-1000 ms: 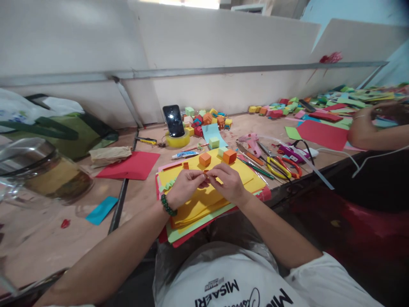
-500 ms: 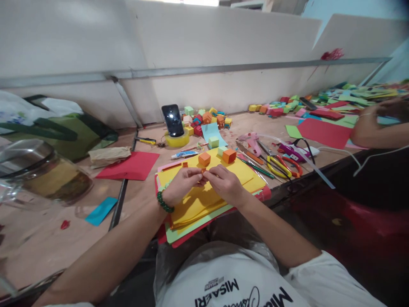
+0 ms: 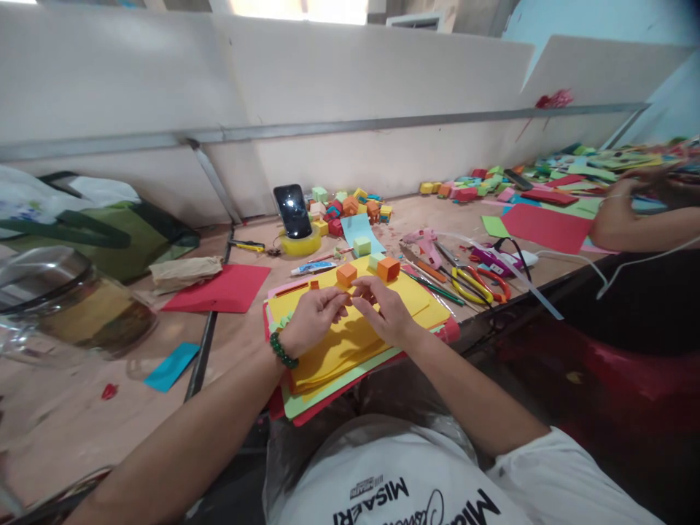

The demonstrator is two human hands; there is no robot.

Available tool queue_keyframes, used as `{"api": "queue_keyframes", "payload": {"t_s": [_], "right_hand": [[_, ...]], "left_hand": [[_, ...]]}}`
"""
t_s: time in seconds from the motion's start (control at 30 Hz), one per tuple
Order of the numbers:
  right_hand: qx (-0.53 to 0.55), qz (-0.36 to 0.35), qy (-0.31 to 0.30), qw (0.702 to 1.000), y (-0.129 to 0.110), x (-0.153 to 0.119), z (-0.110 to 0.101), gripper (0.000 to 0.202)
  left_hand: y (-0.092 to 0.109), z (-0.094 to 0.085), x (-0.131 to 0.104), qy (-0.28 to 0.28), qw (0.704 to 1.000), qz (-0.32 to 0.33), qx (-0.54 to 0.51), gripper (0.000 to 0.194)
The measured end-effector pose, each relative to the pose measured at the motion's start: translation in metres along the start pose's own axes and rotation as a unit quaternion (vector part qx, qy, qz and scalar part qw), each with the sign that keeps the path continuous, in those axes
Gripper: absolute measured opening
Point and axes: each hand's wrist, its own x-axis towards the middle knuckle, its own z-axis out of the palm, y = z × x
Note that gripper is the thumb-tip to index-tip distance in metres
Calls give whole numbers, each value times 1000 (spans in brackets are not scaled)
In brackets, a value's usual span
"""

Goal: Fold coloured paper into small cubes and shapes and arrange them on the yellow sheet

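Observation:
My left hand (image 3: 310, 322), with a green bead bracelet on its wrist, pinches a small orange paper piece (image 3: 348, 299) that is mostly hidden by the fingers. Just right of it is my right hand (image 3: 386, 312), its thumb and fingers apart and no object visible in them. Both are above a stack of yellow paper sheets (image 3: 328, 361), with green and red sheets below. Beyond the fingers sit a closed-looking orange paper cube (image 3: 346, 274) and an open orange paper box (image 3: 389, 269). A pale green cube (image 3: 362, 246) rests on a light blue sheet (image 3: 365, 232).
A phone (image 3: 292, 210) leans upright at a tape roll (image 3: 300, 243). Paper cubes (image 3: 350, 207) lie heaped behind. At right are a pink glue gun (image 3: 429, 244), pliers (image 3: 471, 286) and another person's arm (image 3: 645, 227). A glass jug (image 3: 82, 306) stands left.
My right hand's fingers have spread and come away from the small orange piece, which stays in my left hand. The view has shifted slightly.

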Motion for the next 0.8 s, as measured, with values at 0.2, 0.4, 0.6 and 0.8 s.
{"api": "queue_keyframes", "payload": {"t_s": [0.2,0.4,0.6,0.8], "right_hand": [[3,-50,-60,997,5,1,1,32],[-64,-61,-37,995,9,1,3,37],[-70,-67,5,995,6,1,3,28],[-11,-38,23,999,0,3,-1,21]], "left_hand": [[0,6,-1,-42,999,-4,-29,40],[3,5,2,-68,991,-62,-97,42],[4,0,3,-54,989,-99,-100,34],[7,-3,1,-19,999,-32,15,27]]}}
